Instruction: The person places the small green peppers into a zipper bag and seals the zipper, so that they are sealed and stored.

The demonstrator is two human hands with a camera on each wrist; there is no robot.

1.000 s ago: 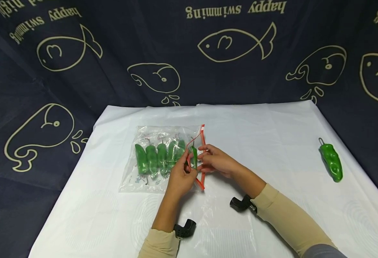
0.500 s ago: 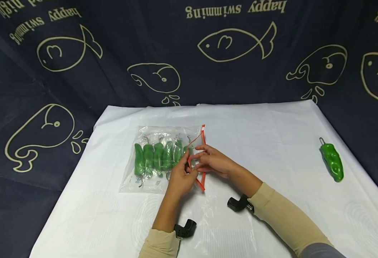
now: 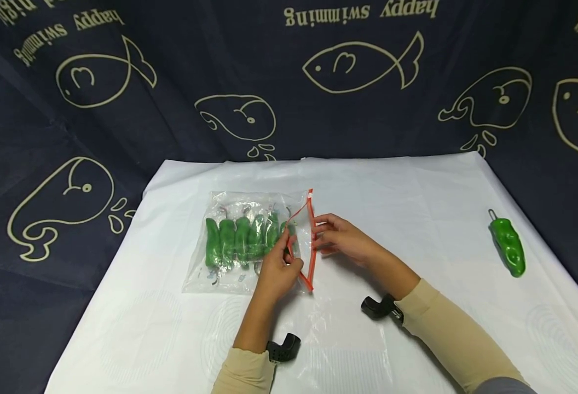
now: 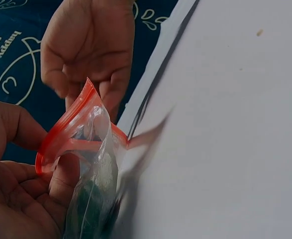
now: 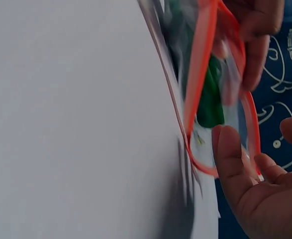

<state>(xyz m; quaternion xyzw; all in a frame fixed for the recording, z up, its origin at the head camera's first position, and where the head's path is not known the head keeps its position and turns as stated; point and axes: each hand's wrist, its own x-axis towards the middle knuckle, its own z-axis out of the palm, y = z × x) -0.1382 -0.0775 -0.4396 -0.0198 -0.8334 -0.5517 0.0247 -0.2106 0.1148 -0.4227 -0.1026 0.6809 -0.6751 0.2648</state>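
Note:
A clear zip bag point(image 3: 197, 282) with a red zip edge lies on the white table, its mouth held apart at the right end. Inside it several green peppers point(image 3: 242, 241) lie side by side, the rightmost partly behind my left hand. My left hand point(image 3: 276, 273) pinches the upper red lip of the bag, also plain in the left wrist view. Just at the mouth is my right hand point(image 3: 345, 241), its fingers loosely extended and holding nothing visible; whether they touch the lip I cannot tell. In the right wrist view a green pepper point(image 5: 211, 97) shows inside the mouth.
One more green pepper point(image 3: 507, 246) with a loop at its top lies far right on the white tablecloth point(image 3: 407, 197). A dark blue cloth point(image 3: 249, 65) with fish and whale drawings hangs behind the table.
A pepper at the bag's mouth has gone deeper inside, and the peppers have shifted left. My right hand has drawn back to the right, while my left stays on the lip.

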